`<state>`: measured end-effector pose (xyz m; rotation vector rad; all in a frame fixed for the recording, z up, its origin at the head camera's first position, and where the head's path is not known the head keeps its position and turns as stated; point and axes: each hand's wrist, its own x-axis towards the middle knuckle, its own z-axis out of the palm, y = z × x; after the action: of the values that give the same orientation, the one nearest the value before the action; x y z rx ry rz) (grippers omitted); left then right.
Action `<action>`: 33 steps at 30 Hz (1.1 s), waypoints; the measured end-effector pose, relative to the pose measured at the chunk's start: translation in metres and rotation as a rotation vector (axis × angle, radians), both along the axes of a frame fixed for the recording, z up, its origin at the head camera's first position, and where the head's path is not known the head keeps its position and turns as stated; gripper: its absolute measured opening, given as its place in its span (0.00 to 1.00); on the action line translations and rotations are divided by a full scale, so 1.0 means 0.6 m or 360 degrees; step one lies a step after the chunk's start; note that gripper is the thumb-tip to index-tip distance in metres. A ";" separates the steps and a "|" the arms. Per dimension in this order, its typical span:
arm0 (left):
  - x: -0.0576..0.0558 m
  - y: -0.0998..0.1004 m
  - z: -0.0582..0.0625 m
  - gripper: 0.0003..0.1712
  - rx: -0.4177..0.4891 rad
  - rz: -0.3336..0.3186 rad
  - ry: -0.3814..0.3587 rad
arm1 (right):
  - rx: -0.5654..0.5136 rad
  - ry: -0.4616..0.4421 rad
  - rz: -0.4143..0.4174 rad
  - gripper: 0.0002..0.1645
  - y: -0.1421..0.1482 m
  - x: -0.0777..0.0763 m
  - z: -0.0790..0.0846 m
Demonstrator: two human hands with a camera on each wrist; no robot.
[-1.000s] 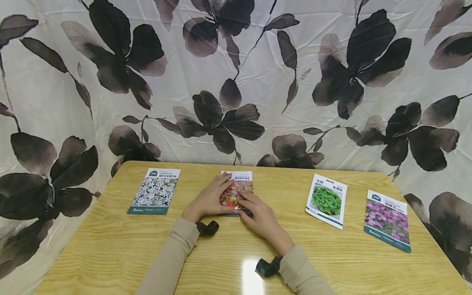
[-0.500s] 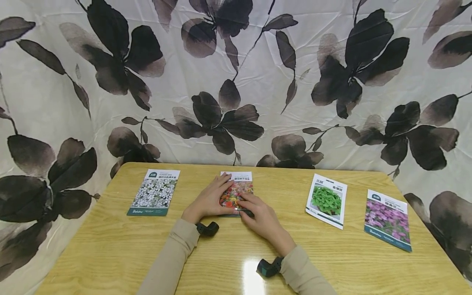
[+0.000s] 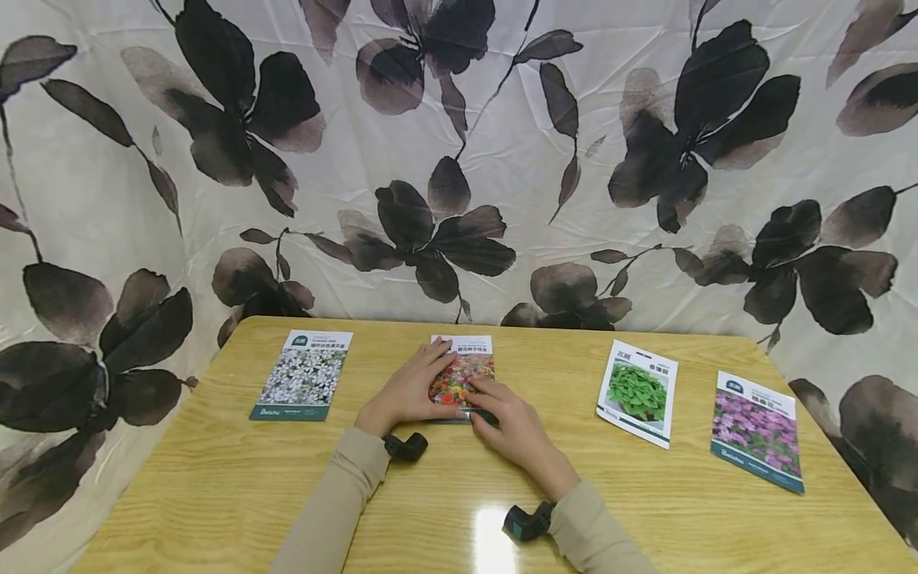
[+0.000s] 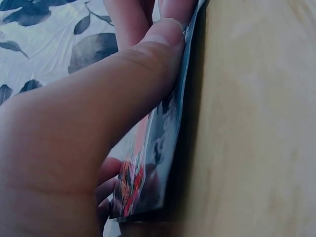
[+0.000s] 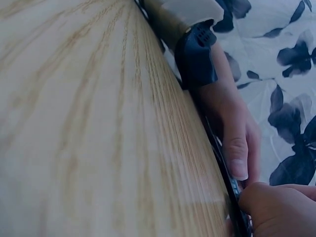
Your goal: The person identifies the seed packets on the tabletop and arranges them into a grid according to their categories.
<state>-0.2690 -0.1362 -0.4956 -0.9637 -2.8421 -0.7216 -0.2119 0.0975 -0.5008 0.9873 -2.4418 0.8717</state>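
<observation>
In the head view, a wildflower seed packet [image 3: 469, 363] with a white top and red-orange flower picture lies at the table's centre. My left hand [image 3: 407, 384] rests on its left side with fingers extended. The left thumb [image 4: 153, 54] lies along the packet's dark lower edge, its tip close to the other hand. My right hand [image 3: 515, 426] grips the lower right corner of the packet, which looks dark and bent up there. In the left wrist view, the packet's lower edge [image 4: 170, 143] stands over a dark shadow. The right fingers partly hide that corner.
A white-flower packet [image 3: 301, 375] lies at the left of the wooden table [image 3: 215, 494]. On the right are a green-leaf packet [image 3: 637, 392] and a purple-flower packet [image 3: 757, 430]. A floral cloth [image 3: 545, 183] hangs behind the table. Each wrist wears a black camera [image 3: 406, 447].
Both hands stay at the central packet. The right thumb and fingers shift slightly at its lower corner, and the dark bent part there moves a little. The other packets stay put.
</observation>
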 end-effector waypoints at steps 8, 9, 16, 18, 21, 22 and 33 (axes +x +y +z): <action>0.011 -0.005 -0.004 0.64 -0.0008 0.0021 -0.0049 | -0.0073 0.0093 0.0039 0.15 0.002 0.007 -0.009; 0.010 -0.006 -0.003 0.64 -0.0007 0.0025 -0.0056 | -0.0085 0.0119 0.0044 0.15 0.002 0.006 -0.010; -0.003 -0.008 0.003 0.63 0.0007 0.0013 -0.0022 | -0.0160 0.0249 0.0067 0.12 0.006 -0.009 -0.007; -0.005 -0.008 0.004 0.63 0.0021 0.0006 -0.0012 | -0.0168 0.0276 0.0069 0.12 0.008 -0.011 -0.006; -0.006 -0.006 0.002 0.63 0.0040 -0.0002 0.0006 | -0.0174 0.0321 0.0060 0.12 0.013 -0.014 -0.005; -0.007 -0.005 0.001 0.63 0.0043 -0.0006 0.0013 | -0.0185 0.0339 0.0057 0.12 0.015 -0.014 -0.005; -0.005 0.003 -0.006 0.62 0.0081 -0.0012 0.0009 | -0.0341 0.0445 -0.0074 0.09 0.065 -0.015 0.006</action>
<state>-0.2718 -0.1347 -0.4990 -0.9684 -2.8022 -0.7866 -0.2206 0.1365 -0.4974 0.9035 -2.0816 0.8918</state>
